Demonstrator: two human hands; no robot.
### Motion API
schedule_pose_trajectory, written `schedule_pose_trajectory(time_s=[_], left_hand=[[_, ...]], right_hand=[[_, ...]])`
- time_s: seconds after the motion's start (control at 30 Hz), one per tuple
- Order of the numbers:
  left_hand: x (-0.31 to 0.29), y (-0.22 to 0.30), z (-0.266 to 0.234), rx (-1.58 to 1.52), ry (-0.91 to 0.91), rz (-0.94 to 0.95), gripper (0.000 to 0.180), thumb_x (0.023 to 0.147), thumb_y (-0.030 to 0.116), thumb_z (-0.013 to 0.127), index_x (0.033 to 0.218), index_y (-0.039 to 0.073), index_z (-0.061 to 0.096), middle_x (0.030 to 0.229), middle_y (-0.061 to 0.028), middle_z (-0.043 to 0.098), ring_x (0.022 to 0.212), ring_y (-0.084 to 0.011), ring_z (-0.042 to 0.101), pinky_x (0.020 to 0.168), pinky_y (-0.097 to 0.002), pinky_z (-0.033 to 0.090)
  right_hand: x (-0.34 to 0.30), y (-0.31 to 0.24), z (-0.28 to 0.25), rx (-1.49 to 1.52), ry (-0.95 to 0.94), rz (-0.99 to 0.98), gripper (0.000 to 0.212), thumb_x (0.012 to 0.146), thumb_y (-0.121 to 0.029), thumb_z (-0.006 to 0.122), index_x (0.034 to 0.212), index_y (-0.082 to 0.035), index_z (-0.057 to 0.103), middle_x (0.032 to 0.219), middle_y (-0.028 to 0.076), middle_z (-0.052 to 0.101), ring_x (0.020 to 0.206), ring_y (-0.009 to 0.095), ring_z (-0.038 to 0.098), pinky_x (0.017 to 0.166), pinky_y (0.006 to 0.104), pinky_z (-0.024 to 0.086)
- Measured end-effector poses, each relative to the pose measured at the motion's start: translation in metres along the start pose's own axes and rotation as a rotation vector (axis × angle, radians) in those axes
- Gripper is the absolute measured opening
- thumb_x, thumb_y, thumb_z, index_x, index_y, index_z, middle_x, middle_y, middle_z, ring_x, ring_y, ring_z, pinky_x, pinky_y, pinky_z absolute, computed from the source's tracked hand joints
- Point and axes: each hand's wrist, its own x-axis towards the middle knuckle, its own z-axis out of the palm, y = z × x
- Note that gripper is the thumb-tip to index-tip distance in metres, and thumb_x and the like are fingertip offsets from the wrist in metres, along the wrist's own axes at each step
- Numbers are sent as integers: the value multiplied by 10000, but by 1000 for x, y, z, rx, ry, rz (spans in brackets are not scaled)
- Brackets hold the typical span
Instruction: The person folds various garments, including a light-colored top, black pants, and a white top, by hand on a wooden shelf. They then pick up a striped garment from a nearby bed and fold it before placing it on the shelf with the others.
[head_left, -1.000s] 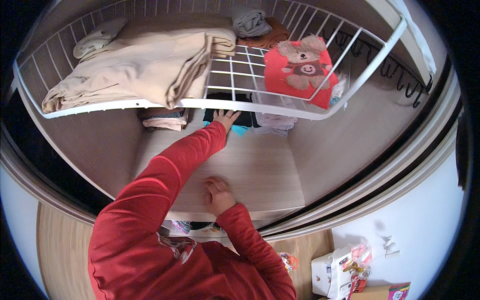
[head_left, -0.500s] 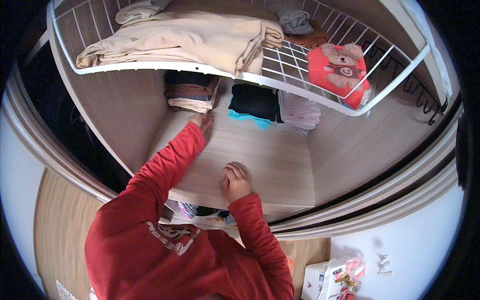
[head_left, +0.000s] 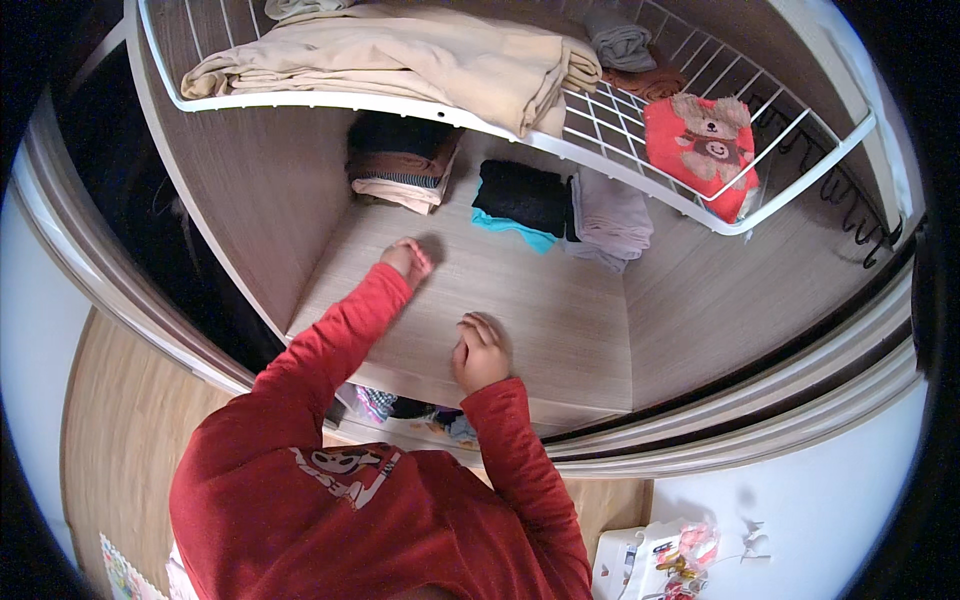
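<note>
My left hand (head_left: 406, 262) hovers over or rests on the wooden shelf (head_left: 500, 290), its fingers curled, nothing visible in them. Just beyond it is a folded stack of clothes (head_left: 400, 178), black on top, then brown, striped and pale pink, apart from the hand. Nearer to me, my right hand (head_left: 480, 354) lies at the shelf's front part with fingers bent together and holding nothing that I can see. Farther back sit a black folded garment (head_left: 522, 198) on a turquoise one (head_left: 512, 230), and a pale lilac folded pile (head_left: 608, 220) beside them.
A white wire basket (head_left: 590, 150) overhangs the shelf, carrying beige folded cloth (head_left: 400, 65), a grey roll (head_left: 622, 46) and a red bear-patterned item (head_left: 704, 150). Black hooks (head_left: 845, 195) line the right wall. More clothes (head_left: 410, 408) lie below the shelf's front edge.
My left hand has drawn back from the bottom of the left stack toward me. My right hand stays in nearly the same place. The whole view has shifted slightly.
</note>
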Motion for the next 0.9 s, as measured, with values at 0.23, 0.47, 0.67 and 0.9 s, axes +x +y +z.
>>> schedule_pose_trajectory(time_s=[0.23, 0.47, 0.67, 0.9], left_hand=[[-143, -33, 12, 131, -486, -39, 259, 763, 102, 348, 505, 85, 330, 458, -16, 278, 404, -132, 237, 384, -263, 191], [-237, -57, -62, 126, -430, -189, 230, 735, 68, 389, 510, 83, 343, 445, -18, 275, 402, -138, 239, 415, -263, 205], [-257, -54, -144, 340, -163, -379, 144, 662, -32, 370, 562, 71, 385, 512, -44, 335, 437, -152, 300, 431, -255, 259], [-276, -49, -193, 796, -506, -260, 158, 617, -51, 401, 718, 45, 475, 606, -65, 460, 548, -157, 469, 486, -243, 375]], right_hand=[[-6, 1, 2, -29, -78, 43, 198, 669, -47, 499, 854, -10, 558, 1008, 139, 540, 989, 269, 490, 842, 349, 396], [-6, -8, -6, -31, -35, -5, 176, 646, -14, 502, 808, -23, 571, 958, 126, 557, 935, 276, 515, 808, 351, 418], [-60, -56, -19, 649, -455, 293, 165, 771, -94, 487, 912, -86, 572, 831, 71, 612, 623, 134, 596, 595, 257, 474], [-311, -10, 88, 38, -1390, 379, 296, 731, -293, 516, 949, -101, 574, 878, 128, 595, 769, 248, 569, 686, 332, 437]])
